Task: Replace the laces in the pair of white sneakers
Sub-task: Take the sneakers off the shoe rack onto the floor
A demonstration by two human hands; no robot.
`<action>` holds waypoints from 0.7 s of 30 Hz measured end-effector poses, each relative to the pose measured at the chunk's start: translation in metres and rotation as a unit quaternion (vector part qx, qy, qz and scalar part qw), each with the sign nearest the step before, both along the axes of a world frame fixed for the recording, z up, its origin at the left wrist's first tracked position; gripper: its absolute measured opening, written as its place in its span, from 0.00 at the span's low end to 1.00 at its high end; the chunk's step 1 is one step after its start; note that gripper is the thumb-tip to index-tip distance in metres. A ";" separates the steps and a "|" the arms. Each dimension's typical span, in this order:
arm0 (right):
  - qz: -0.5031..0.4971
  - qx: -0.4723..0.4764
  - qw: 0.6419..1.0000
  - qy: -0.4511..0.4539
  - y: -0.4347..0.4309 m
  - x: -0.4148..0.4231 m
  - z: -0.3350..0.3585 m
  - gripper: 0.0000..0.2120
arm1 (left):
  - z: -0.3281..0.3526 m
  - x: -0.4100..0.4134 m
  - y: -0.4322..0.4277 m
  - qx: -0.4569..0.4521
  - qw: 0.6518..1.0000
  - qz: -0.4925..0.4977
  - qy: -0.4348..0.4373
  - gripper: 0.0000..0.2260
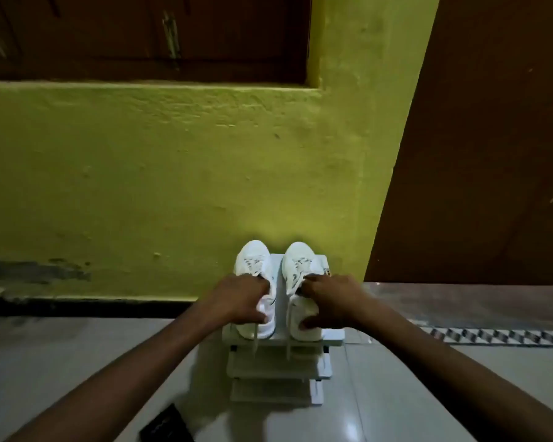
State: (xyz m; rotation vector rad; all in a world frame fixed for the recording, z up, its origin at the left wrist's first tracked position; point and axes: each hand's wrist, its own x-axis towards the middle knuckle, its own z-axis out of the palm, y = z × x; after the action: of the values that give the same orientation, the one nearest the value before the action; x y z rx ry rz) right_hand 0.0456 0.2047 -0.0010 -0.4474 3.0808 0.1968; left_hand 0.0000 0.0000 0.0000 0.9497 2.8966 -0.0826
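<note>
Yanking these off the shoe rack at 6 o'clock could snag the dangling laces and tip it; left hand grip holds the left sneaker, right hand grip the right sneaker.

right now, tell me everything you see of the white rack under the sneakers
The white rack is a tiered stand with three flat shelves stacked one under another and dark fittings at the front corners. It stands upright on the glossy tiled floor, by the yellow-green wall. Its top shelf carries the left sneaker and right sneaker side by side, toes to the wall; a lace dangles over its front edge. The left hand and right hand grip the sneakers, not the rack.
</note>
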 end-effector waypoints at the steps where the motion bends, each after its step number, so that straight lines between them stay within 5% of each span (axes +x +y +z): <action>1: -0.009 0.031 0.999 -0.016 -0.002 0.002 -0.006 0.30 | -0.008 0.004 0.002 -0.015 1.000 0.010 0.012 0.20; 5: -0.028 0.007 0.999 0.045 -0.007 0.015 -0.016 0.25 | -0.027 0.020 -0.002 0.034 0.992 0.008 0.120 0.15; 9: -0.011 -0.005 0.996 0.085 -0.010 0.053 -0.003 0.21 | -0.016 0.045 -0.018 0.099 0.977 -0.033 0.185 0.20; 21: 0.109 -0.026 0.991 0.073 -0.028 0.246 -0.050 0.15 | -0.059 0.214 -0.056 0.193 0.959 -0.170 0.119 0.16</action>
State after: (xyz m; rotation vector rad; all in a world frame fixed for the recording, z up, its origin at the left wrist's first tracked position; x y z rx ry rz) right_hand 0.2919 0.1762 -0.0512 -0.8074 3.1802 0.1592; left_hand 0.2136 -0.0560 -0.0593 1.6001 2.9860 0.3845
